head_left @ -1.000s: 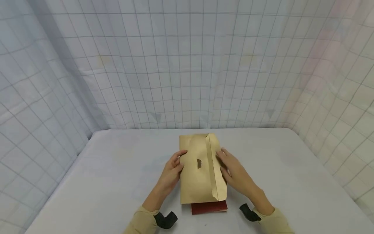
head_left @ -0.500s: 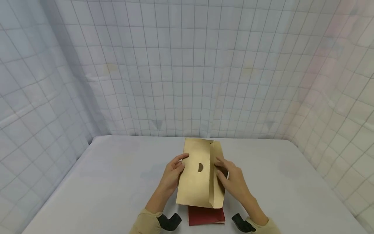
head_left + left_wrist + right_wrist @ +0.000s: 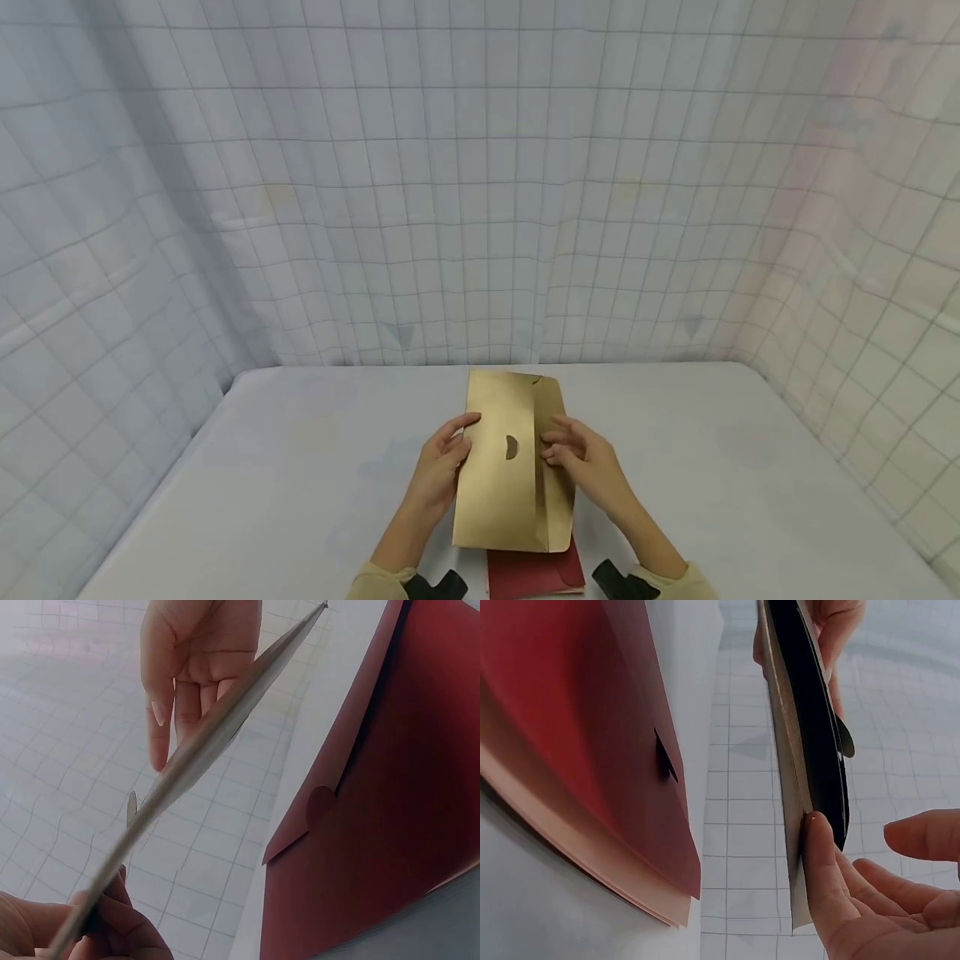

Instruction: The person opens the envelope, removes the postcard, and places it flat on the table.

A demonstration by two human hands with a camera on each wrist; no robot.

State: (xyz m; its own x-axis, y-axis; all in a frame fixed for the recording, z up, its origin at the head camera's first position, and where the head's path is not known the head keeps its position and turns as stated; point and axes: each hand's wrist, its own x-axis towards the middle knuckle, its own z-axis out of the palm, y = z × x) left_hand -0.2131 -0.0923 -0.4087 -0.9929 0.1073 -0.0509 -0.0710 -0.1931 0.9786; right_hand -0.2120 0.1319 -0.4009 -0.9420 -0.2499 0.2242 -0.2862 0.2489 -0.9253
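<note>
A gold paper envelope with its flap folded out to the right is held tilted above the table. My left hand pinches its left edge, thumb in front; the left wrist view also shows this grip. My right hand is at the flap, its fingertips touching the flap's inner side near the fold. In the right wrist view the thumb stands apart from the envelope, whose dark mouth gapes. Beneath it lies a red envelope with a tucked tab, partly hidden in the head view.
Paler paper layers show under the red envelope's edge. The white table is enclosed by grid-patterned curtains. Black curved pieces sit at both wrists by the beige sleeves.
My right hand has moved inward from the flap's outer edge to near its fold. The gold envelope is tilted up more, with the flap angled. My left hand keeps its grip.
</note>
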